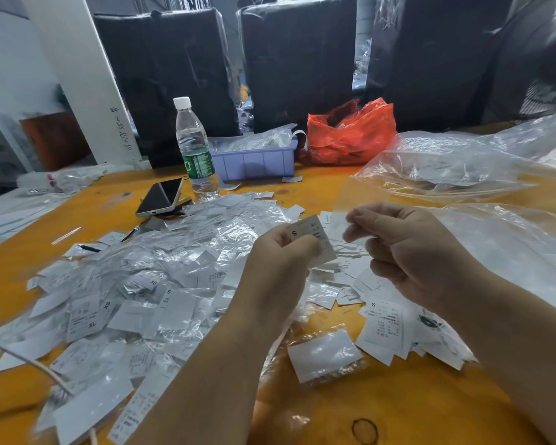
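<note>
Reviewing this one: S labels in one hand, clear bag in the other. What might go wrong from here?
1. The left hand pinches the S labels; they may fan out or slip while going into the thin clear bag that the right hand holds.
2. Any dropped labels would likely get lost in the loose pile, which shows XS and XL sizes too.
</note>
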`<action>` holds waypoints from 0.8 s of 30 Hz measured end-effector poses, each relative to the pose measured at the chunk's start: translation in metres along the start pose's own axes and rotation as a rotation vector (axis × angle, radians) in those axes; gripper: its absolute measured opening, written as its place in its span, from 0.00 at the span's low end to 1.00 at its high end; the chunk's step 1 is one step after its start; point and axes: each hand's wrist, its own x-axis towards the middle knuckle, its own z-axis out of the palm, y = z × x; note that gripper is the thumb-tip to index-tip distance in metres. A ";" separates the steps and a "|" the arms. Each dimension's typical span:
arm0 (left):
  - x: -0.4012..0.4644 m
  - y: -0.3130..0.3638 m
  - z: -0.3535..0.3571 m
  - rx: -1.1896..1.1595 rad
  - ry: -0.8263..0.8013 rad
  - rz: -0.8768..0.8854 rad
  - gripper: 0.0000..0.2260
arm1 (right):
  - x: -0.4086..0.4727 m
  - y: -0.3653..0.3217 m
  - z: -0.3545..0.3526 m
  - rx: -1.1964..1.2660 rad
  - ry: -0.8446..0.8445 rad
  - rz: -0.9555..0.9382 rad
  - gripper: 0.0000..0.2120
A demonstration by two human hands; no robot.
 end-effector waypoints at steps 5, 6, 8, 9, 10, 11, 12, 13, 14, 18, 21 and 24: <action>-0.003 0.000 -0.001 0.130 -0.042 0.097 0.10 | 0.001 0.001 -0.002 0.007 0.004 -0.023 0.03; -0.003 0.000 -0.001 0.161 -0.045 0.115 0.09 | 0.002 0.001 -0.002 0.016 -0.001 -0.021 0.04; -0.003 -0.001 -0.001 0.191 -0.056 0.133 0.10 | 0.002 0.001 -0.002 0.018 -0.012 -0.025 0.04; -0.003 -0.001 -0.001 0.194 -0.066 0.132 0.12 | 0.002 0.001 -0.002 0.017 -0.016 -0.029 0.05; -0.003 -0.001 0.000 0.200 -0.076 0.129 0.13 | 0.002 0.002 -0.001 0.019 -0.015 -0.036 0.05; -0.003 -0.001 0.000 0.206 -0.086 0.126 0.14 | 0.002 0.002 -0.001 0.025 -0.009 -0.043 0.06; -0.003 -0.001 0.000 0.214 -0.097 0.121 0.14 | 0.002 0.002 -0.001 0.032 0.004 -0.050 0.06; -0.003 -0.001 0.001 0.222 -0.110 0.114 0.14 | 0.002 0.002 -0.001 0.039 0.021 -0.057 0.07; -0.003 -0.001 0.001 0.232 -0.131 0.102 0.14 | 0.002 0.001 -0.001 0.046 0.039 -0.065 0.07; -0.005 -0.003 0.005 0.279 -0.243 0.078 0.14 | 0.001 0.001 0.000 0.036 0.080 -0.091 0.10; -0.007 -0.002 0.007 0.268 -0.294 0.108 0.10 | -0.001 0.002 0.002 0.005 0.090 -0.081 0.13; -0.007 -0.002 0.007 0.268 -0.303 0.136 0.10 | -0.002 0.005 0.004 0.006 0.089 -0.057 0.14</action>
